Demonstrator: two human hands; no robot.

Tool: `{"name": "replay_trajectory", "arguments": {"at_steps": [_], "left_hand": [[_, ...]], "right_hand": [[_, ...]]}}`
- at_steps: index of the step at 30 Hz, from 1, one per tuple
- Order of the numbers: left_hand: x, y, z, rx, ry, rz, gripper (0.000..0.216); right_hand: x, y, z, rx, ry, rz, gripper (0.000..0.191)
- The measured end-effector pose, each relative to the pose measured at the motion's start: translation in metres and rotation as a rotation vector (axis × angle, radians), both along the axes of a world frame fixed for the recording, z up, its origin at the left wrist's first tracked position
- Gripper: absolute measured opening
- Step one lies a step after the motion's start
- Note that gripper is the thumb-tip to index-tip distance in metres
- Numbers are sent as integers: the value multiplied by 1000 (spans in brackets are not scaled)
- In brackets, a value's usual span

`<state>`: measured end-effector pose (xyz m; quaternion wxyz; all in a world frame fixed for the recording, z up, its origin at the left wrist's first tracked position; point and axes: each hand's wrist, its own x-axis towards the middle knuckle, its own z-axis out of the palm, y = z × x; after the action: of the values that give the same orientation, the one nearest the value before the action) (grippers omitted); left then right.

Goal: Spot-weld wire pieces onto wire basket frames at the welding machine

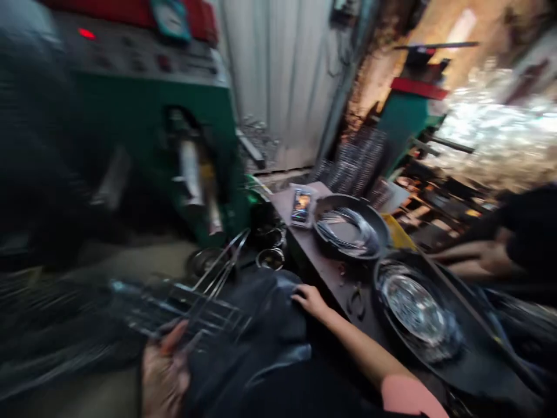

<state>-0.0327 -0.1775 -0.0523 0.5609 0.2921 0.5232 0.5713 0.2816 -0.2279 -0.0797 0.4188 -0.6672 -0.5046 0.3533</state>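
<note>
The picture is smeared by motion. At the bottom left my left hand grips a metal wire rack, my thumb lying over its near edge; long wire handles stick up from it toward the machine. My right hand lies flat on the dark cloth over my knee, fingers stretched out and holding nothing, right beside the edge of a dark workbench. A pink sleeve covers my right upper arm.
A green press machine stands ahead on the left. The bench carries a phone, a black pan of wire rings and a second pan of shiny metal pieces. Another person's arms reach in from the right. Small metal cups sit below.
</note>
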Motion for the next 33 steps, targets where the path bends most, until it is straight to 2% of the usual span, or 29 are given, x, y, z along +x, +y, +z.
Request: {"name": "replay_trajectory", "arguments": {"at_steps": [4, 8, 10, 14, 18, 23, 33], "left_hand": [[7, 7, 10, -33, -137, 118, 42], [12, 11, 22, -79, -147, 145, 36], [14, 10, 24, -75, -147, 153, 36], [19, 9, 20, -76, -191, 167, 36], [20, 8, 13, -98, -247, 189, 39], [19, 10, 10, -109, -271, 204, 35], [25, 14, 4, -144, -287, 208, 34]], "right_hand": [[22, 3, 3, -77, -147, 130, 3], [13, 25, 25, -56, -310, 78, 14], [-5, 47, 39, -3, -236, 45, 22], [-49, 104, 63, 22, 86, 21, 30], [-88, 140, 74, 76, 295, 41, 33], [-107, 149, 77, 124, 398, 67, 34], [-116, 155, 81, 127, 354, 18, 35]]}}
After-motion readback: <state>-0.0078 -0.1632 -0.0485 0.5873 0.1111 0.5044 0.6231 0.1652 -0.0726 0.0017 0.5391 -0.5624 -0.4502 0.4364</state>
